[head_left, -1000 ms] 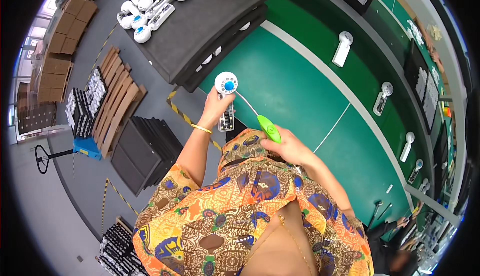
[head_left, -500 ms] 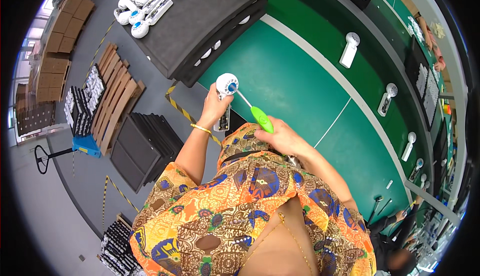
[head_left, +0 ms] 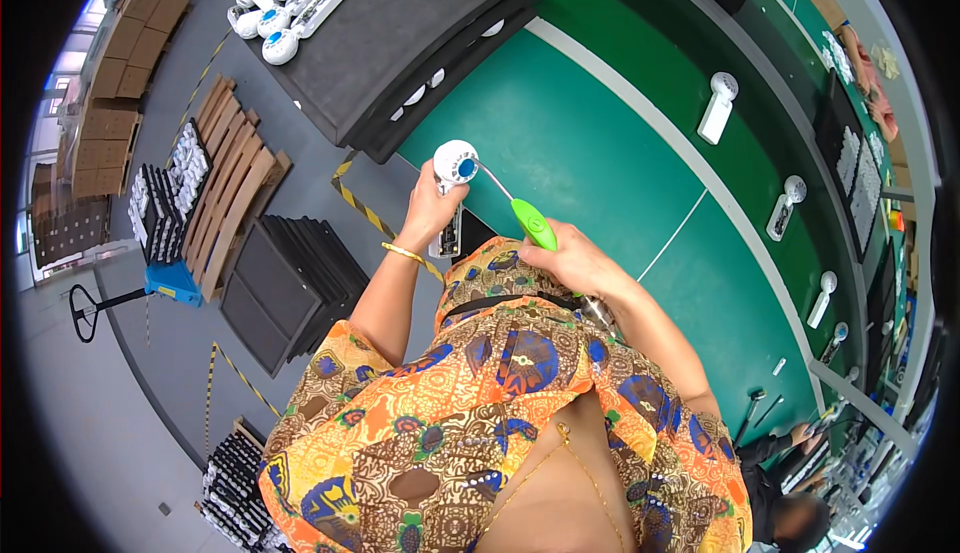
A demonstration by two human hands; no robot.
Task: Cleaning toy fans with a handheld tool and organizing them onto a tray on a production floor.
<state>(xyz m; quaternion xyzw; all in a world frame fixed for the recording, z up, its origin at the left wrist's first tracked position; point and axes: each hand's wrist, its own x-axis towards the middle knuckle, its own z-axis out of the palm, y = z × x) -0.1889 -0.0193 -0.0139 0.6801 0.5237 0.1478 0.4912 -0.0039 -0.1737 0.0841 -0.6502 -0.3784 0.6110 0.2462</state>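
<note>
Right near the middle of the frame, the worker's left hand (head_left: 430,211) is wrapped around the neck of a white round-headed handheld device (head_left: 456,165), fingers closed on it just below the head. The blue centre of that head faces up, and part of the handle shows below the hand, with dark inner parts visible. A gold-coloured bracelet (head_left: 404,253) circles the wrist.

Just right of centre, the right hand (head_left: 572,256) is clamped on the handle of a green-handled tool (head_left: 534,225), its thin shaft slanting up and left to the right edge of the device's head. I cannot tell from where I stand whether the tip touches it.

Beyond the hands, a green tabletop (head_left: 590,133) spreads through the centre and right. At upper left, more white devices (head_left: 281,47) lie crowded on a stack of black trays (head_left: 400,48). Along a darker green strip on the right, further pieces sit spaced apart, one white unit (head_left: 716,111) being nearest the top. Wooden pallets (head_left: 240,183) lean at left beside a blue pallet jack (head_left: 172,285), and a co-worker's hand (head_left: 801,434) shows at lower right.
</note>
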